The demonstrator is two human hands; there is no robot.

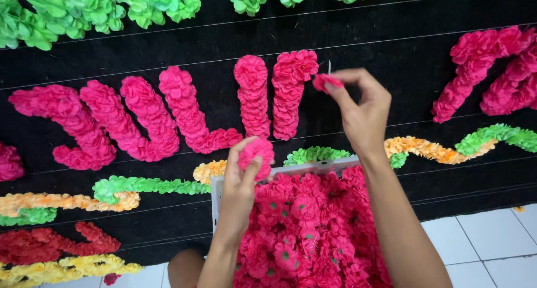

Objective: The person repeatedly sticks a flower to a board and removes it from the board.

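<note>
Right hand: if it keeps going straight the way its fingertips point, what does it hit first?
Likely the pink flower column on the black board. The right hand pinches a small pink flower right beside its top; depth unclear.

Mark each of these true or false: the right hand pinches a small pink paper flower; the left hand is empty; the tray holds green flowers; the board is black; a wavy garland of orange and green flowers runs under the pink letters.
1. The right hand pinches a small pink paper flower. True.
2. The left hand is empty. False: it holds a round pink paper flower.
3. The white tray holds green flowers. False: it is heaped with pink paper flowers.
4. The fabric-covered board is black. True.
5. A wavy orange and green paper garland runs under the pink flower letters. True.
</note>
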